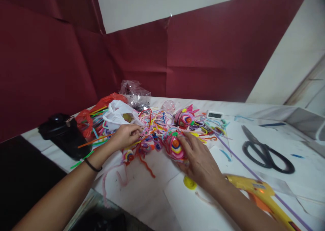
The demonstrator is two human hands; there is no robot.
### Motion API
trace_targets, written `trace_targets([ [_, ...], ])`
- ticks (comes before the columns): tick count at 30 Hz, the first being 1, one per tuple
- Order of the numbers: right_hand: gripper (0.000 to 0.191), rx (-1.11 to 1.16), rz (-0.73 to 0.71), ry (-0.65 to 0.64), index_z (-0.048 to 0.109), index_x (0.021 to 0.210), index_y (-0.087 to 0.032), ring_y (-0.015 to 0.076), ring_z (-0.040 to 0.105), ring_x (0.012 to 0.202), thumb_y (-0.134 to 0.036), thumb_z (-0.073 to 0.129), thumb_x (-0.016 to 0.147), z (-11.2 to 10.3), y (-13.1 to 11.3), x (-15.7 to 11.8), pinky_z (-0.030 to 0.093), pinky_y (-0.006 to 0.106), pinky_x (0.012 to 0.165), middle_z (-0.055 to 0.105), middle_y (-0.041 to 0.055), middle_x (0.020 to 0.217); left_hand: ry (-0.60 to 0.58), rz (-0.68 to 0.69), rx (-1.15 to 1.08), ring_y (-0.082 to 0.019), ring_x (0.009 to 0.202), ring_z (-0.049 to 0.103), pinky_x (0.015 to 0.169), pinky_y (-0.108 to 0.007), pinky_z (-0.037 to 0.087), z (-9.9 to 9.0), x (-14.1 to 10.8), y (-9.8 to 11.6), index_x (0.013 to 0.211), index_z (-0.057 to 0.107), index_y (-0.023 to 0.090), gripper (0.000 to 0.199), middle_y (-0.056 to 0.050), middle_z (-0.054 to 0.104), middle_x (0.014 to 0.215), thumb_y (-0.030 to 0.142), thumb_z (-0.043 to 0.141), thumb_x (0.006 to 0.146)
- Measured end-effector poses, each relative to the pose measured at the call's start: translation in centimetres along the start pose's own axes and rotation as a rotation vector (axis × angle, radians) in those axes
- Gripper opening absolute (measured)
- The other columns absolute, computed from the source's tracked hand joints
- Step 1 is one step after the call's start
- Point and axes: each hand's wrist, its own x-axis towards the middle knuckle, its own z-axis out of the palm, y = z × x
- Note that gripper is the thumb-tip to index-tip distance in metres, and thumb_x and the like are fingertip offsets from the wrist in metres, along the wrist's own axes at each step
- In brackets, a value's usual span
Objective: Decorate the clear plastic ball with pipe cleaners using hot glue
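My right hand (pixel 196 153) is closed around a round, multicoloured pipe-cleaner ornament (pixel 174 145) with an orange-centred disc like an eye. My left hand (pixel 128 135) reaches into the tangle of pipe cleaners (pixel 157 121), its fingers curled together; whatever they grip is hidden. Behind the held ornament lies a similar one (pixel 186 118), with pink spikes on top. Smaller coiled pieces (pixel 129 155) lie between my hands, and a red pipe cleaner (pixel 147 165) trails toward the front. A yellow coil (pixel 190 182) sits just below my right hand.
Black-handled scissors (pixel 266 153) and a yellow glue gun (pixel 254 185) lie to the right, crossed near the gun by a long purple pipe cleaner (pixel 236 152). A black container (pixel 67 136) stands at the left. White (pixel 118 112) and clear plastic bags (pixel 135 94) and a small digital display (pixel 214 115) lie behind.
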Motion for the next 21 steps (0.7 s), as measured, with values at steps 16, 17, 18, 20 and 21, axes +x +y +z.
trace_targets([
  [16,0.063,-0.1,-0.055,0.072,0.053,0.136,-0.012,0.045,0.051,0.125,-0.022,0.074,0.077,-2.1,-1.4,-1.6,0.054,0.057,0.089,0.055,0.0242,0.14,-0.54,-0.21,0.314,-0.02,0.062,0.06,0.05,-0.027,0.027,-1.5,-5.1,2.5,0.072,0.067,0.022,0.006,-0.002,0.068,0.069,0.025,0.071,0.071],
  [17,0.062,-0.094,-0.064,0.077,0.054,0.135,-0.012,0.0451,0.051,0.125,-0.023,0.074,0.077,-2.2,-1.5,-1.7,0.054,0.057,0.089,0.055,0.0242,0.14,-0.56,-0.216,0.347,-0.021,0.065,0.063,0.052,-0.027,0.028,-1.3,-5.5,2.5,0.073,0.068,0.022,0.0,-0.003,0.069,0.072,0.022,0.068,0.073],
  [18,0.061,-0.09,-0.069,0.082,0.054,0.134,-0.012,0.0451,0.052,0.125,-0.023,0.074,0.077,-2.4,-1.7,-1.8,0.054,0.057,0.089,0.056,0.0241,0.139,-0.569,-0.217,0.361,-0.022,0.068,0.064,0.054,-0.028,0.03,-1.1,-5.8,2.5,0.073,0.068,0.022,0.006,-0.004,0.07,0.074,0.019,0.064,0.075],
  [20,0.061,-0.102,-0.084,0.099,0.055,0.134,-0.012,0.0454,0.052,0.125,-0.023,0.073,0.077,-2.8,-2.0,-2.0,0.054,0.058,0.089,0.057,0.0239,0.138,-0.568,-0.206,0.355,-0.022,0.07,0.065,0.056,-0.028,0.032,-0.8,-6.2,2.3,0.074,0.069,0.023,0.016,-0.004,0.071,0.075,0.013,0.056,0.078],
  [21,0.06,-0.115,-0.096,0.112,0.055,0.134,-0.011,0.0455,0.052,0.125,-0.022,0.072,0.077,-3.1,-2.2,-2.1,0.054,0.058,0.089,0.058,0.0237,0.137,-0.567,-0.197,0.353,-0.022,0.07,0.065,0.056,-0.029,0.034,-0.7,-6.3,2.2,0.075,0.069,0.023,0.02,-0.004,0.071,0.075,0.012,0.053,0.078],
])
